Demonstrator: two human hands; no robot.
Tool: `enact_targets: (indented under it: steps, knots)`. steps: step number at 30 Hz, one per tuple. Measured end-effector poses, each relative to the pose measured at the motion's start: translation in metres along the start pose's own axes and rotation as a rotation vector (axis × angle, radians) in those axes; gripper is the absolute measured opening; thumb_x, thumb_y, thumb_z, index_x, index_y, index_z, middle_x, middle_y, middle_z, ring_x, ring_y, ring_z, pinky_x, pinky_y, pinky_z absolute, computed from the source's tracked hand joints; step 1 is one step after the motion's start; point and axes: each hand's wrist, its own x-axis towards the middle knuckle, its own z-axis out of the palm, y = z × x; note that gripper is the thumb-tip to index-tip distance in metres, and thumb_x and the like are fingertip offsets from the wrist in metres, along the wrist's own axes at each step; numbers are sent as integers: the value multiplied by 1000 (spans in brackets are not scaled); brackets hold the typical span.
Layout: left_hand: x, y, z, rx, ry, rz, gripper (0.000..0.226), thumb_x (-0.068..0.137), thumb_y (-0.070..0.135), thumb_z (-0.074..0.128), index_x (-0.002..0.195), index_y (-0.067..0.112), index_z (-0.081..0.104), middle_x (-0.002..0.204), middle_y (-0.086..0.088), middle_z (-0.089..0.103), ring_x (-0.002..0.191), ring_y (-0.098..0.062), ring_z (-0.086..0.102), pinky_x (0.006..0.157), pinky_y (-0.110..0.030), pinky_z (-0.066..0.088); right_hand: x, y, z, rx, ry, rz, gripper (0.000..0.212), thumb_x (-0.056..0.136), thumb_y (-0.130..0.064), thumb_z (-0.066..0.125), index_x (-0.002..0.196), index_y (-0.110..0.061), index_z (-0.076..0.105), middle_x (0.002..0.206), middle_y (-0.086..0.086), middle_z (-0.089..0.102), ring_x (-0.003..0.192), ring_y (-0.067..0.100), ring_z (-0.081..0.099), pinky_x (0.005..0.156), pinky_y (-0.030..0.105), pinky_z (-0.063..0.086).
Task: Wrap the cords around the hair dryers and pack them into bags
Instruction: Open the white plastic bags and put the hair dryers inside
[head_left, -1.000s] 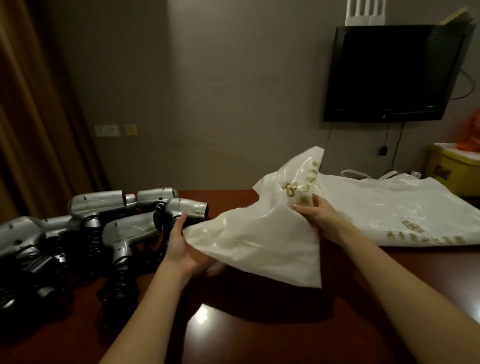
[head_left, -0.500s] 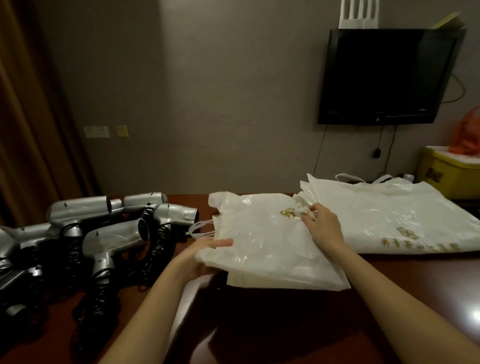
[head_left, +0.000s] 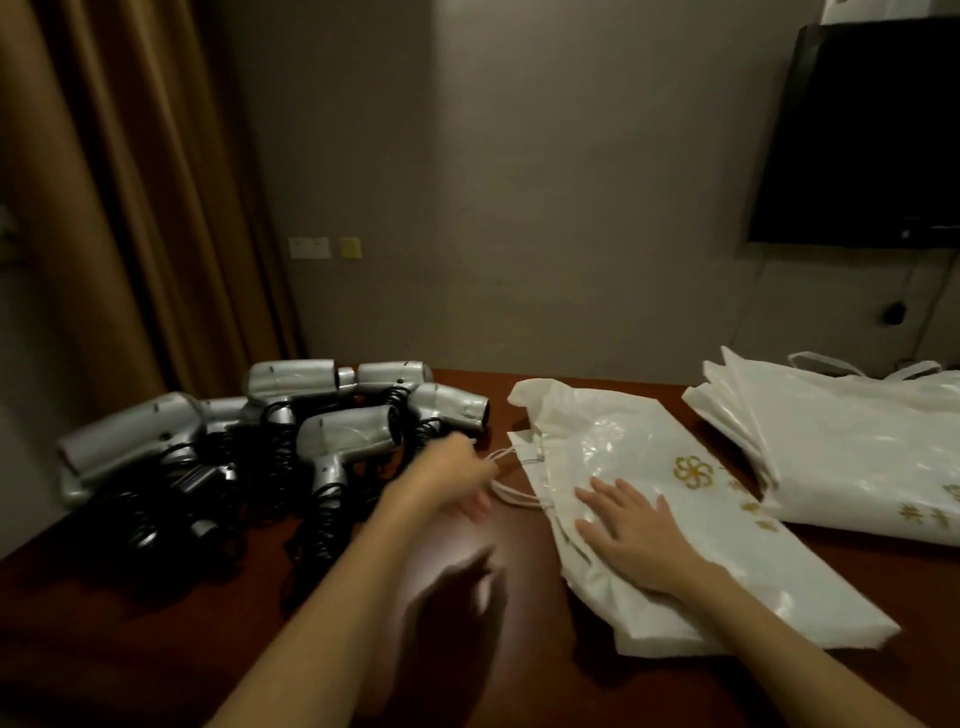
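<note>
The left hand (head_left: 457, 478) reaches toward the nearest dryer (head_left: 345, 441). It is blurry, so I cannot tell if its fingers are open or curled, but it seems to hold nothing yet. The right hand (head_left: 631, 525) lies flat on the bag (head_left: 649, 467), fingers straight and spread, holding it down.

I think the step now is to pick up one dryer. It would be good to take it by the handle, lift it free of the others, and watch that its cord (head_left: 322, 519) does not drag the next one along. The cords look mixed up, so a slow pull is best. The right hand should keep the bag from sliding.

The dryers are silver and shiny, with short fat noses and small handles. Their cords are black and curly like springs. They sit in a pile on the left of the brown table (head_left: 156, 649), close together and touching. The bag is white and thin, with gold marks and a string by its mouth. More bags (head_left: 857, 447) lie stacked on the right
</note>
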Motion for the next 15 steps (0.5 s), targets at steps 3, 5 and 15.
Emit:
enact_targets:
  steps: [3,5,15]
  knots:
    - [-18,-29,-51,203,371,-18,25,91,30,59,79,10,69,86,-9,74,87,-28,69,77,-35,53,3,-6,-26,4,-39,30,46,97,-50,42,139,-33,45,153,-7,33,140,16,29,115,50,17]
    - [-32,-52,-75,252,490,-95,29,90,37,62,90,9,68,97,-13,70,95,-32,64,75,-35,47,9,-37,-37,64,112,-30,32,94,-36,54,120,-22,65,133,0,54,118,17,51,102,32,36]
    - [-52,-134,-77,-461,260,-313,49,94,37,61,120,-5,55,105,-17,65,93,-24,63,67,-30,46,33,-236,26,935,-319,-132,47,93,-39,58,125,-4,55,111,16,66,79,23,68,62,32,57]
